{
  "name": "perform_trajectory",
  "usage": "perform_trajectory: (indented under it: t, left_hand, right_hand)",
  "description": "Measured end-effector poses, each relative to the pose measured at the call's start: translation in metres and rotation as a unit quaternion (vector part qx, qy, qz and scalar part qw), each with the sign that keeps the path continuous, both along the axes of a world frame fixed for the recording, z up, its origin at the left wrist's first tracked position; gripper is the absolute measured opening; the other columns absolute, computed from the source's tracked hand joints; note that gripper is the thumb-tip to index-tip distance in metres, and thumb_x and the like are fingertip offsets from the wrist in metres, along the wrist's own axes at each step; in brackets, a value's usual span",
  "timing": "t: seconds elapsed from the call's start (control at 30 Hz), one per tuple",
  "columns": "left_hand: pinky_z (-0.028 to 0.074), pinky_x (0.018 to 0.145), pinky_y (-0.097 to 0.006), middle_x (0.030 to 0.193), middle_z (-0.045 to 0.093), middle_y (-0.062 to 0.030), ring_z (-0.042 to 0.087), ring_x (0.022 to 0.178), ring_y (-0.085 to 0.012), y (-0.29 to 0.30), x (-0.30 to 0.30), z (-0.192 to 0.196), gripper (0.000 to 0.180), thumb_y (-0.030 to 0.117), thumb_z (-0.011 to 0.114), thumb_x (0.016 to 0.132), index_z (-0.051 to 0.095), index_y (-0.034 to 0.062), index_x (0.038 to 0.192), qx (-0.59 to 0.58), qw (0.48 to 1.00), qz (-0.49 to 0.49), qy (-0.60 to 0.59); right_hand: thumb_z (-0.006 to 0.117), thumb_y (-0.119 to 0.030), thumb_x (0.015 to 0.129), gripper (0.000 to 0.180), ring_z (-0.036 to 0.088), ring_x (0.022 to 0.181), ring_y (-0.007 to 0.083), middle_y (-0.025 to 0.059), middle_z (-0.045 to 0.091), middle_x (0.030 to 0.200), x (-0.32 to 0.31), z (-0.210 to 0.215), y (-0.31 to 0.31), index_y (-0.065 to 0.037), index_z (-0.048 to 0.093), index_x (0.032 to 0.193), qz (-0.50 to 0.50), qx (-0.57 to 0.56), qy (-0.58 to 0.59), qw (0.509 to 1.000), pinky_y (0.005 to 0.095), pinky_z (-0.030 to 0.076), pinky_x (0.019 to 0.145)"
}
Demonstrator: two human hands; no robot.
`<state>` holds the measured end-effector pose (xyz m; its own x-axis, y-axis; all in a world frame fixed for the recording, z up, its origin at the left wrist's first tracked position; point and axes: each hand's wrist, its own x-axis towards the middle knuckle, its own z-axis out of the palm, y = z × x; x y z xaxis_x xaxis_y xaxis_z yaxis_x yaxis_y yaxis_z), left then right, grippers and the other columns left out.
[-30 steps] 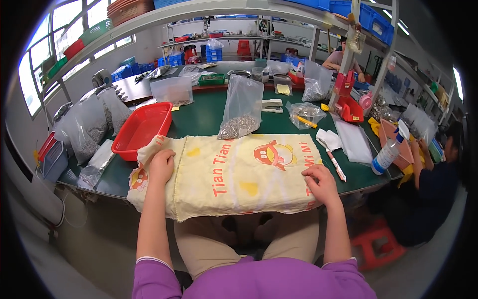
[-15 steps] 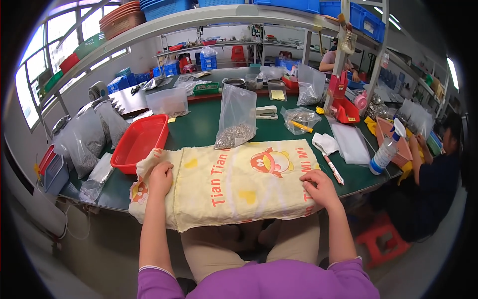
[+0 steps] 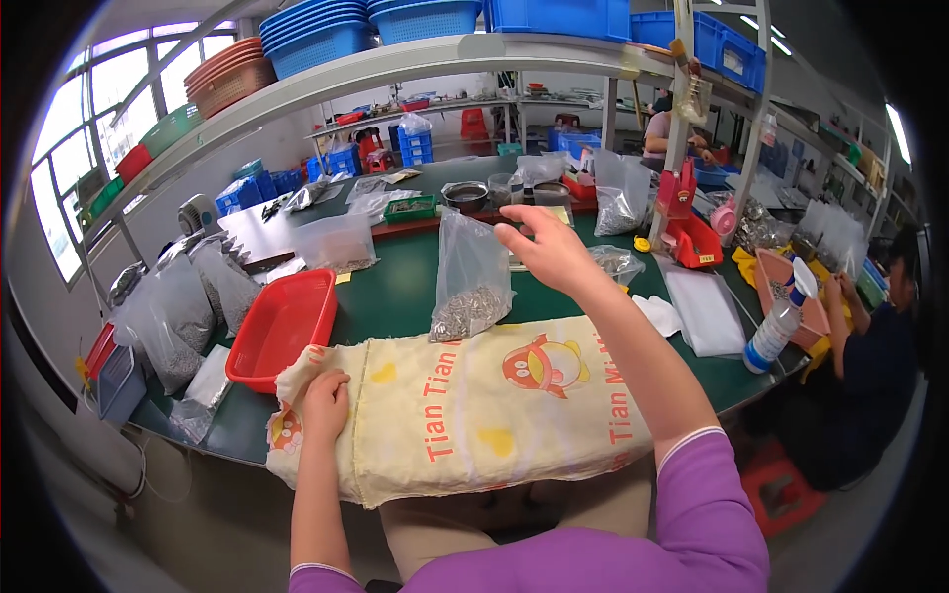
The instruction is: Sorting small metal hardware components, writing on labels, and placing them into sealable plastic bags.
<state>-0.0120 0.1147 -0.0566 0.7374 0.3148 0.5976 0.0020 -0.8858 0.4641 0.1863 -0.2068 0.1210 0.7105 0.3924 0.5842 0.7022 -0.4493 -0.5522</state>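
Note:
A pale yellow cloth (image 3: 474, 405), printed with a cartoon penguin and red lettering, lies across the table's front edge and over my lap. At its left end my left hand (image 3: 326, 403) rests with curled fingers, closed on the fabric. My right hand (image 3: 546, 247) is raised over the table, thumb and fingers apart, with nothing in it. Just left of those fingers stands a clear plastic bag (image 3: 471, 287) with small metal parts in its bottom, touching the cloth's far edge. My right forearm hides part of the cloth and whatever lies beneath it.
A red tray (image 3: 282, 331) sits to the left, near several filled plastic bags (image 3: 168, 326). On the right are a spray bottle (image 3: 776, 331), clear plastic sheets (image 3: 704, 311) and a white crumpled cloth (image 3: 657, 314). A metal shelf post (image 3: 675, 138) rises behind. A co-worker (image 3: 870, 356) sits at right.
My right hand has left the cloth's right side and moved up and forward to beside the bag top, its fingers opening. My left hand stays on the cloth. The view has tilted up slightly.

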Motion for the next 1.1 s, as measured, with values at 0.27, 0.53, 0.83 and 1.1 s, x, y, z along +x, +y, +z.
perform_trajectory:
  t: [0.27, 0.53, 0.83, 1.1]
  left_hand:
    - [0.046, 0.088, -0.036, 0.101, 0.065, -0.0119, 0.06, 0.097, -0.0297, 0.0, 0.005, -0.002, 0.011, 0.004, 0.057, 0.08, 0.065, 0.0025, 0.087, -0.022, 1.0, -0.008, 0.004]
    - [0.046, 0.087, -0.034, 0.101, 0.064, -0.0115, 0.06, 0.097, -0.028, 0.001, 0.0, 0.004, 0.012, 0.0, 0.057, 0.078, 0.065, 0.0015, 0.088, -0.029, 0.999, 0.007, 0.02]
    - [0.045, 0.089, -0.035, 0.104, 0.064, -0.0103, 0.058, 0.1, -0.0288, 0.0, 0.002, 0.002, 0.012, 0.002, 0.056, 0.079, 0.064, 0.0022, 0.088, -0.043, 0.999, 0.002, 0.019]
    - [0.046, 0.087, -0.034, 0.102, 0.064, -0.0108, 0.059, 0.098, -0.0282, 0.003, 0.001, 0.001, 0.011, 0.001, 0.057, 0.078, 0.064, 0.0014, 0.086, -0.08, 0.997, -0.014, 0.002]
  right_hand:
    - [0.065, -0.031, 0.077, 0.029, 0.064, 0.085, 0.0253, 0.0122, 0.068, 0.09, 0.092, -0.02, 0.045, -0.009, 0.071, 0.093, 0.017, -0.139, 0.151, 0.979, 0.034, 0.049, 0.079]
    - [0.064, -0.036, 0.074, 0.03, 0.063, 0.091, 0.0255, 0.01, 0.068, 0.096, 0.06, 0.0, 0.066, -0.013, 0.07, 0.093, -0.031, -0.163, 0.091, 0.982, 0.0356, 0.05, 0.08]
    - [0.055, -0.016, 0.079, 0.022, 0.066, 0.074, 0.0196, 0.0063, 0.069, 0.084, 0.1, 0.01, 0.065, -0.018, 0.071, 0.096, -0.041, -0.264, -0.004, 0.964, 0.0349, 0.052, 0.072]
    - [0.058, -0.011, 0.081, 0.021, 0.063, 0.08, 0.0258, 0.0073, 0.068, 0.09, 0.077, 0.069, 0.073, -0.015, 0.068, 0.099, 0.059, -0.234, -0.111, 0.964, 0.0336, 0.05, 0.072]
